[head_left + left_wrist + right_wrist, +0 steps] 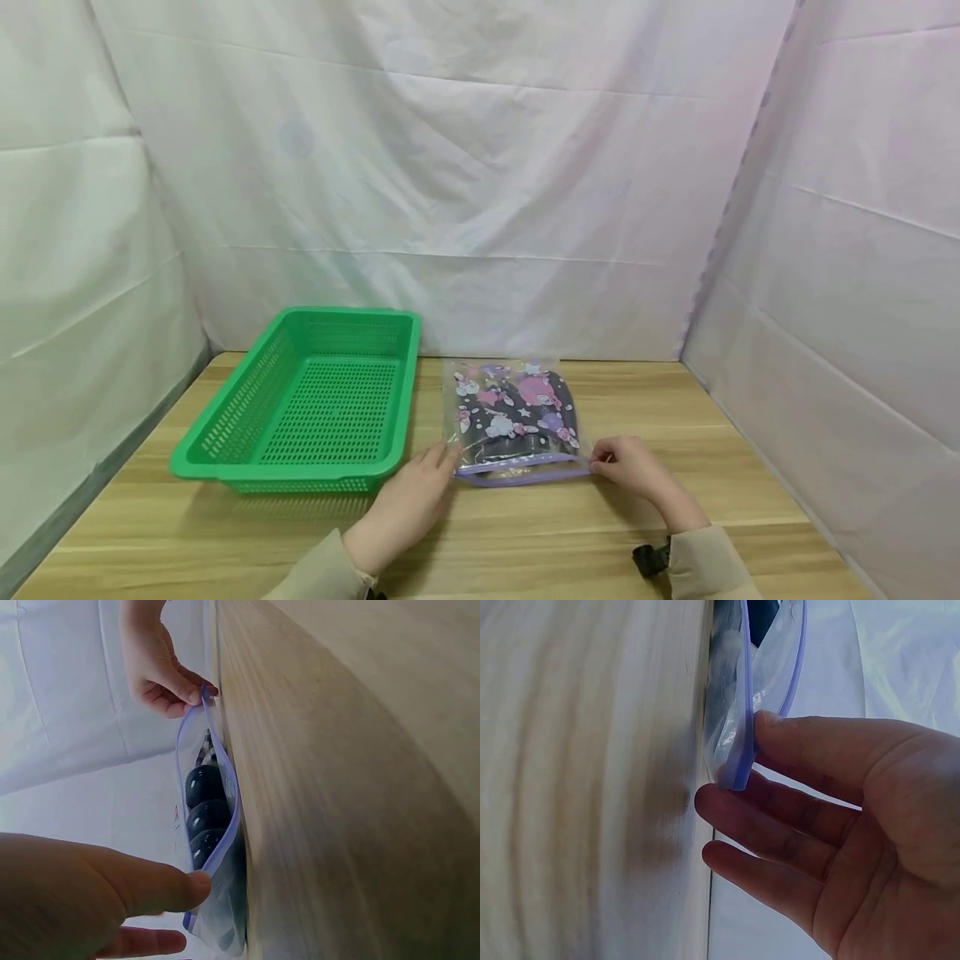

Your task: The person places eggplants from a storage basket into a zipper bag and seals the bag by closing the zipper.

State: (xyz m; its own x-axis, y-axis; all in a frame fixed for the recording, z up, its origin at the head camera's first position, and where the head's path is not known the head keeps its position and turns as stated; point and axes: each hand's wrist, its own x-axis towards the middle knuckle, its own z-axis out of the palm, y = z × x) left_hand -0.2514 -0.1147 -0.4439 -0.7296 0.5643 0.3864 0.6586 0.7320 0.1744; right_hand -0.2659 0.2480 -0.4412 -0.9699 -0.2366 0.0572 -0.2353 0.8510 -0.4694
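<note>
A clear zip bag with cartoon prints and a purple zip edge lies flat on the table, its mouth gaping toward me. Inside are several glossy black rounded things; their kind I cannot tell. At the mouth's right corner my right hand pinches the zip edge between thumb and fingers, while the lower fingers curl loosely below. My left hand is at the left corner, fingers fairly straight along the bag's side. Its thumb lies against the zip edge in the left wrist view.
A green perforated plastic basket stands on the wooden table, left of the bag and close to my left hand. White cloth hangs behind the table and along both sides.
</note>
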